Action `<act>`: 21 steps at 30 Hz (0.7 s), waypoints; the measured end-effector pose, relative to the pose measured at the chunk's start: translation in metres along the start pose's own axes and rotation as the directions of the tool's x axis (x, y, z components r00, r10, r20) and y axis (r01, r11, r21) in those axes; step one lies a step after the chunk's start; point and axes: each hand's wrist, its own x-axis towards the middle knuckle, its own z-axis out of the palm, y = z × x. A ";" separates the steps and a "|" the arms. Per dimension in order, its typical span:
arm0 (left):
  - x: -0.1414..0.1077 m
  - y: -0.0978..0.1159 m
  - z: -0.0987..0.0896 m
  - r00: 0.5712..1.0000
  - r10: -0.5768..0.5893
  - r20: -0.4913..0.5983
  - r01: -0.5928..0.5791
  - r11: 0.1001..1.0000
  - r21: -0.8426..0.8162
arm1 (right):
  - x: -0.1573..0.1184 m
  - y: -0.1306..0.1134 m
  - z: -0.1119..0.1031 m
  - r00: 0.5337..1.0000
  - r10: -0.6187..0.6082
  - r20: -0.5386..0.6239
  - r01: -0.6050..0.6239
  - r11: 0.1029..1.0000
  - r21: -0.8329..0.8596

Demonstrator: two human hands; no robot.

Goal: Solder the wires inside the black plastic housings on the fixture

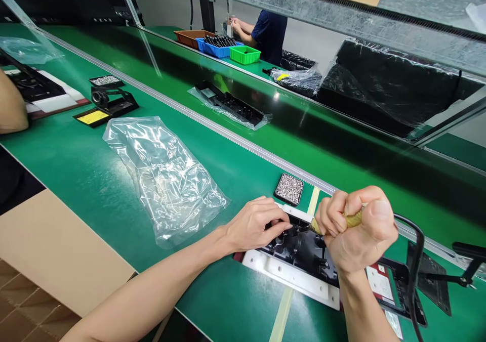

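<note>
The black part [306, 248] lay beneath my hands: my right hand [359, 230] gripped a yellow-handled tool [353, 220]; my left hand [260, 223] curled over its left end, hold unclear.

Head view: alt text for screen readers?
Right hand grips a yellow-handled tool over a black part in a white holder; left hand is at the part's left end. A tray of metal bits and a clear plastic bag lie on the green bench.

Crumpled clear plastic bag [167, 175] on the green tabletop [68, 155], black angular stand [117, 105] past the bag's left end, long black plastic part [239, 107] beyond the bag, blue plastic bin [216, 50] and green plastic bin [245, 55] farther beyond it.
</note>
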 end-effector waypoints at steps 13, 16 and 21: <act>-0.002 -0.001 0.001 1.000 -0.003 -0.003 0.003 1.000 -0.025 | -0.001 0.000 0.001 1.000 -0.011 0.010 0.011 1.000 -0.012; -0.002 -0.001 0.001 1.000 -0.004 -0.007 0.003 1.000 -0.029 | -0.002 0.001 0.000 1.000 -0.002 0.018 0.003 1.000 -0.019; -0.002 -0.001 0.001 1.000 -0.005 -0.007 0.005 0.999 -0.036 | -0.001 0.001 0.001 1.000 -0.012 0.015 0.012 1.000 -0.010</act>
